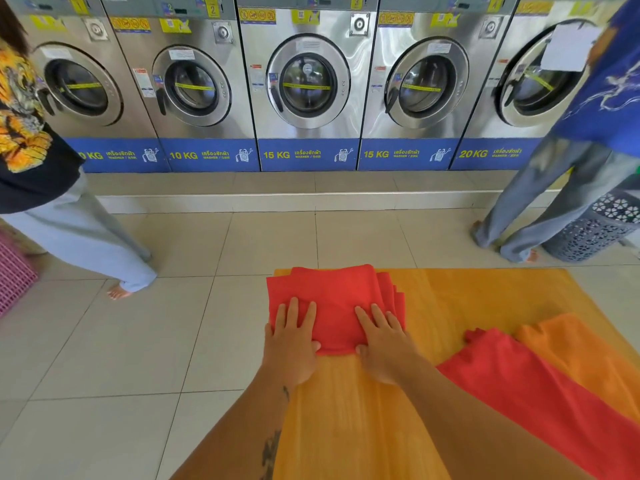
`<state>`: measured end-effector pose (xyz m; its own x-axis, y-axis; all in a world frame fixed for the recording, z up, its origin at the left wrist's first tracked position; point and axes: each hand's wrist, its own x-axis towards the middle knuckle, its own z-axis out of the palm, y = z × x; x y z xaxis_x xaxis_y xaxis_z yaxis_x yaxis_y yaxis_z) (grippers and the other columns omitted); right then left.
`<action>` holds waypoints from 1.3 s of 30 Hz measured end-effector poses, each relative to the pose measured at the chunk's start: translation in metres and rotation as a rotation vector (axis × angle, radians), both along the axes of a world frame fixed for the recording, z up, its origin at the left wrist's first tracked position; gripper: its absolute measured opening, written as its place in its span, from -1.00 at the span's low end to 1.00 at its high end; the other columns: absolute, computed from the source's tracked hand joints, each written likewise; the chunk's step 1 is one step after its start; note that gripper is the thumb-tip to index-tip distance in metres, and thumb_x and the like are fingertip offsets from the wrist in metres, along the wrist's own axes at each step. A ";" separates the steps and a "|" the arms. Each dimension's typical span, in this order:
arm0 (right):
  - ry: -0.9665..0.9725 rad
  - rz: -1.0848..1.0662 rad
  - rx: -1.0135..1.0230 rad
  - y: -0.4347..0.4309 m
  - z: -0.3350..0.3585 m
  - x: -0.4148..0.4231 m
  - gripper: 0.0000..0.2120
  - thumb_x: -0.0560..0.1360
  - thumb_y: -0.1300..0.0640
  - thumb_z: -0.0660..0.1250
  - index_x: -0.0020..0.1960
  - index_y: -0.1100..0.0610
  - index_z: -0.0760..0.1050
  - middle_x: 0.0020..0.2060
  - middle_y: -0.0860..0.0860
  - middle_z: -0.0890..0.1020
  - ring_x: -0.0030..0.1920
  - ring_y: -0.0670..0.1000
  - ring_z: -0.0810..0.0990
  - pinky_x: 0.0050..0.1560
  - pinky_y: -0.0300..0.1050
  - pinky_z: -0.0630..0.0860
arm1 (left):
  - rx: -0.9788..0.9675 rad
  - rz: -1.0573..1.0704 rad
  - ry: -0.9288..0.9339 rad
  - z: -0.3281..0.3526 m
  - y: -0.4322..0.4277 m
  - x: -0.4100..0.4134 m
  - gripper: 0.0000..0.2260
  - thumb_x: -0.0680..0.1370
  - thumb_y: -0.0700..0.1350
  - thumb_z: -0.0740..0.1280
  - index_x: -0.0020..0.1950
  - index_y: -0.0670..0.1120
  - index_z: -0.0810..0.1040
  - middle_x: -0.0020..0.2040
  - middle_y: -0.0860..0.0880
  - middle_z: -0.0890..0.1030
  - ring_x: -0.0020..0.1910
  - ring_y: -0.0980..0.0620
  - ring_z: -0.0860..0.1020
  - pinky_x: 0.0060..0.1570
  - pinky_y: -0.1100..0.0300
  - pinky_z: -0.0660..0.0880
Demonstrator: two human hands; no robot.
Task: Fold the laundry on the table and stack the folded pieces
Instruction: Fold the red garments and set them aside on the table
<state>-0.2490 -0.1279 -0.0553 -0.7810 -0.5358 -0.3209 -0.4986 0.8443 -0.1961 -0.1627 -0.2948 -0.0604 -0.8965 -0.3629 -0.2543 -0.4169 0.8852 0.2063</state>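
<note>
A folded red cloth (332,299) lies at the far left corner of the yellow wooden table (450,299), on top of other folded red layers whose edges show at its right side. My left hand (292,344) rests flat on its near left part, fingers spread, thumb at the near hem. My right hand (381,344) presses flat on its near right part, thumb at the same hem. An unfolded red cloth (540,396) lies spread at the right of the table, with an orange cloth (588,355) beside it.
A row of steel washing machines (308,84) lines the far wall behind a tiled floor. One person stands at the left (52,188), another at the right (568,188) beside a dark perforated basket (599,230). A pink basket (14,275) sits at the left edge.
</note>
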 end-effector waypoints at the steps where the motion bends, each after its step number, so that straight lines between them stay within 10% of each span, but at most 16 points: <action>1: -0.026 0.009 0.004 0.001 0.003 -0.006 -0.29 0.59 -0.10 0.14 0.58 -0.10 -0.22 0.59 0.02 -0.11 0.57 0.21 -0.09 0.51 0.26 0.06 | 0.014 -0.003 -0.015 0.003 -0.002 -0.004 -0.30 0.62 0.12 0.17 0.59 0.09 -0.24 0.62 -0.07 -0.20 0.58 -0.17 -0.18 0.53 -0.16 -0.04; 15: 0.123 -0.404 -0.037 0.194 0.053 0.017 -0.35 0.52 -0.10 0.16 0.55 -0.10 0.02 0.54 0.10 0.12 0.51 0.21 0.13 0.46 0.25 0.13 | 0.417 -0.119 0.334 0.044 0.107 0.017 -0.52 0.53 -0.15 0.23 0.46 0.05 0.36 0.42 0.16 0.29 0.38 0.10 0.35 0.35 0.15 0.35; 28: -0.149 -0.531 -0.185 0.320 0.067 0.006 -0.42 0.46 -0.01 0.27 0.47 -0.11 0.27 0.40 0.01 0.42 0.33 0.12 0.45 0.29 0.06 0.40 | 0.673 0.028 0.087 0.036 0.239 -0.041 -0.47 0.56 0.17 0.18 0.53 0.18 0.22 0.53 0.03 0.17 0.50 -0.05 0.20 0.46 -0.07 0.22; 34: -0.207 -0.480 -0.597 0.329 0.073 0.004 -0.56 0.48 0.25 0.34 0.24 -0.16 0.44 0.02 -0.20 0.51 -0.07 -0.19 0.51 -0.16 -0.36 0.44 | 0.800 0.142 0.045 0.044 0.250 -0.026 -0.28 0.53 0.11 0.32 0.57 0.26 -0.02 0.38 0.14 0.38 0.33 0.01 0.46 0.36 0.03 0.38; 39: -0.361 -0.623 -0.758 0.332 0.064 0.008 -0.52 0.41 0.28 0.43 0.24 -0.10 0.48 0.01 -0.11 0.56 -0.08 -0.08 0.60 -0.15 -0.11 0.61 | 0.795 0.248 0.006 0.048 0.241 -0.014 -0.24 0.45 0.06 0.28 0.57 0.22 -0.03 0.13 -0.06 0.64 -0.09 -0.01 0.66 -0.06 0.07 0.55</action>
